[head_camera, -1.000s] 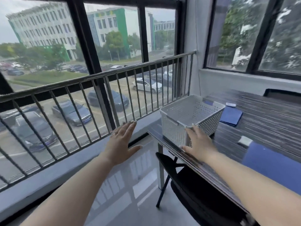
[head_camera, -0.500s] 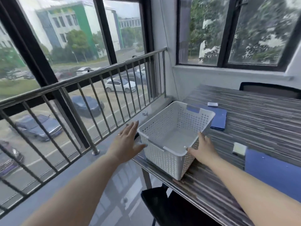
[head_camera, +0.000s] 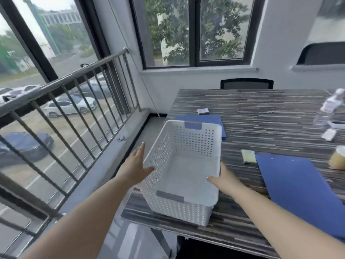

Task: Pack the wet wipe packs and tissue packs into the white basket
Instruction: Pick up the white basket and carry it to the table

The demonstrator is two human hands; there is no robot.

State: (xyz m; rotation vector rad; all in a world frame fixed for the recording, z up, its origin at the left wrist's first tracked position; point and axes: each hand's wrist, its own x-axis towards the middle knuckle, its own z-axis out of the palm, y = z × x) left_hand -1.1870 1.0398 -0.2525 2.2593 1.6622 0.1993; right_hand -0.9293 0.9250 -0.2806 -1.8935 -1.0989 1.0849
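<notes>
The white basket (head_camera: 177, 210) stands empty on the near left corner of the striped table (head_camera: 261, 113). My left hand (head_camera: 135, 165) lies with straight fingers against the outside of its left wall. My right hand (head_camera: 225, 179) holds the right rim, thumb hooked inside and fingers hidden behind the wall. A small yellow-green pack (head_camera: 248, 156) lies just right of the basket. Another small pack (head_camera: 203, 110) sits beyond the basket's far end. A white pack (head_camera: 329, 134) lies at the right edge of the view.
One blue folder (head_camera: 298, 184) covers the table at the right, and another (head_camera: 207, 118) lies under the basket's far end. A water bottle (head_camera: 328, 109) and a jar (head_camera: 337, 159) stand far right. A metal railing (head_camera: 74, 81) runs along the left. A chair (head_camera: 246, 84) faces me.
The view has swung right and closer to the table. My left hand has come against the basket's left wall. My right hand has shifted from the near corner to the right rim.
</notes>
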